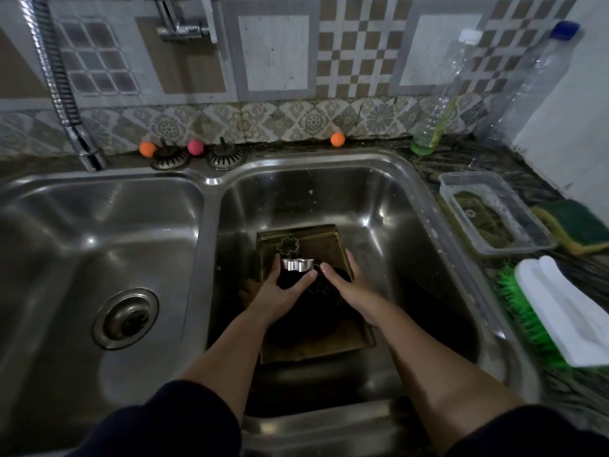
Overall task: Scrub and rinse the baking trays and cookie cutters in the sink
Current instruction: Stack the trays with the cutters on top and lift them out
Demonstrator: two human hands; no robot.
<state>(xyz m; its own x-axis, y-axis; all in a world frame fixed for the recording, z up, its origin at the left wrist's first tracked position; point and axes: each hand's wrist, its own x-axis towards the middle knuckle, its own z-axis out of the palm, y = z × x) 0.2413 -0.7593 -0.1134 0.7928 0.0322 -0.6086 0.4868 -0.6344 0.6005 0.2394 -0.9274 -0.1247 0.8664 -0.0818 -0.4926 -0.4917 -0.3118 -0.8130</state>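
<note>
Dark baking trays (316, 344) lie stacked in the right basin (395, 206) of a steel double sink. A flower-shaped cookie cutter (288, 244) rests flat on the upper tray. Just below it, my left hand (280, 291) holds a shiny metal cookie cutter (298, 264) between its fingers and thumb. My right hand (344, 282) is close beside it over the tray, thumb straight and fingers stretched toward the tray's right rim. The space under both palms is dark, with a faint outline of another cutter (321, 288) there.
The left basin (66, 242) has a drain (127, 318), with a faucet hose (59, 80) above it. Two strainer plugs (225, 156) sit on the back ledge. On the right counter are a soapy plastic container (524, 240), a sponge (573, 222), a green brush (543, 318) and bottles (431, 127).
</note>
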